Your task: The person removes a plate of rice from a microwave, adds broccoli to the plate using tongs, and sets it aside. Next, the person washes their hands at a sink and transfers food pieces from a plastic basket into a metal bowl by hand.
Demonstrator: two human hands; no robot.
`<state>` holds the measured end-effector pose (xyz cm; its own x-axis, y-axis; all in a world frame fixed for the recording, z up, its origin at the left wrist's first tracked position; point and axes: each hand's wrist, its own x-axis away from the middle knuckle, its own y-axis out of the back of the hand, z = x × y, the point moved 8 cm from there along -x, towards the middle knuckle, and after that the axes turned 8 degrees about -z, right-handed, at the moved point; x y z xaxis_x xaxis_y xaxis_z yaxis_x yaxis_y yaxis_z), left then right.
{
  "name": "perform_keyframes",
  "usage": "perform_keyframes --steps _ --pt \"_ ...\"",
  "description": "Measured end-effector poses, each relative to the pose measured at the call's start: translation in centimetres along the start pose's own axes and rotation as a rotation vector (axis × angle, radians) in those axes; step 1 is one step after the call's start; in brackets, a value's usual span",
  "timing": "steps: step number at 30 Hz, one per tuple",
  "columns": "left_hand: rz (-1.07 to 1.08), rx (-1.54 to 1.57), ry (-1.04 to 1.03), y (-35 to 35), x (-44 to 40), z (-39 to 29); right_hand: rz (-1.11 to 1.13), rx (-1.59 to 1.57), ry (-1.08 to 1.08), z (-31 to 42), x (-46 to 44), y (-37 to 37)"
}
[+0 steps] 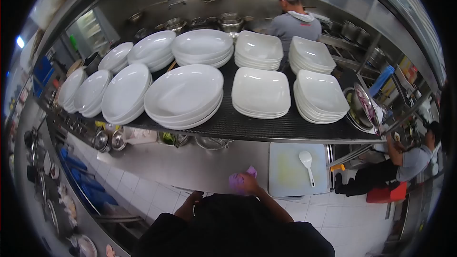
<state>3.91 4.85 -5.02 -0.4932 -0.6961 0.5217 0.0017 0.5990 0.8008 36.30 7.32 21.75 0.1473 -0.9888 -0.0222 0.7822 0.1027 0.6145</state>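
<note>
My right hand (246,183) is closed round a crumpled purple cloth (241,181) and rests near the front edge of the steel counter (190,169). To its right lies a white cutting board (283,166) with a white plastic spoon (307,164) on it, not touched by the hand. My left hand (194,199) hangs low at the counter's front edge, close to my dark clothing. Its fingers are too dark and small to make out.
Stacks of white dishes (183,93) fill the black shelf above the counter. Metal bowls (119,139) stand at the counter's back left. One person (297,26) works beyond the shelf; another person (414,162) is at the right.
</note>
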Motion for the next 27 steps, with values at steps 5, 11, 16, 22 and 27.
perform_keyframes --steps 5,11,16,22,27 --pt "-0.331 0.527 0.338 -2.3 -0.1 3.4 -0.064 0.116 0.079 0.3 -1.9 -0.8" --pt "-0.360 0.806 0.554 -6.0 3.3 3.0 0.417 0.289 -0.039 -3.1 -5.0 -4.0" --pt "-0.408 1.037 0.830 -7.8 7.5 2.8 0.600 0.416 0.055 -2.6 -6.3 -5.4" --pt "-0.380 0.995 0.862 -4.6 10.1 -0.8 0.667 0.542 -0.037 -6.1 -7.1 -7.2" --pt "-0.500 1.023 0.875 -5.7 11.1 -1.0 0.743 0.551 0.013 -6.6 -7.6 -9.1"
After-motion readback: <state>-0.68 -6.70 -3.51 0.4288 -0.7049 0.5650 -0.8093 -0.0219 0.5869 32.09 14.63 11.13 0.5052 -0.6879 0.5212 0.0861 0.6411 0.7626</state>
